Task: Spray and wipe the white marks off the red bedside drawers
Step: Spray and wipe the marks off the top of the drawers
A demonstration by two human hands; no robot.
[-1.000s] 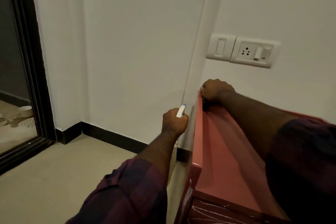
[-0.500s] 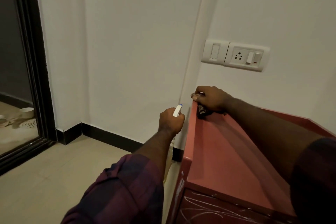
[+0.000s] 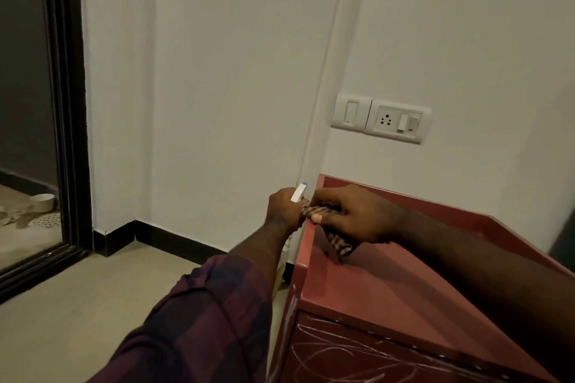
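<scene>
The red bedside drawers (image 3: 367, 286) stand in the wall corner at lower right, with white scribble marks (image 3: 342, 354) across the drawer front and left edge. My right hand (image 3: 357, 216) pinches a striped brown cloth (image 3: 337, 244) against the top's left rim. My left hand (image 3: 284, 210) hovers just left of that rim and grips a white spray bottle (image 3: 299, 191) with a blue tip; only its head shows above my fist.
A white switch and socket plate (image 3: 381, 117) is on the wall above the drawers. A black-framed doorway (image 3: 67, 121) stands at the left, with a small cup (image 3: 42, 201) on the floor beyond. Beige floor tiles lie left of the drawers.
My right hand has slid the cloth forward along the left rim, away from the back corner. The left hand with the spray bottle has stayed beside the rim. My head has tilted down slightly.
</scene>
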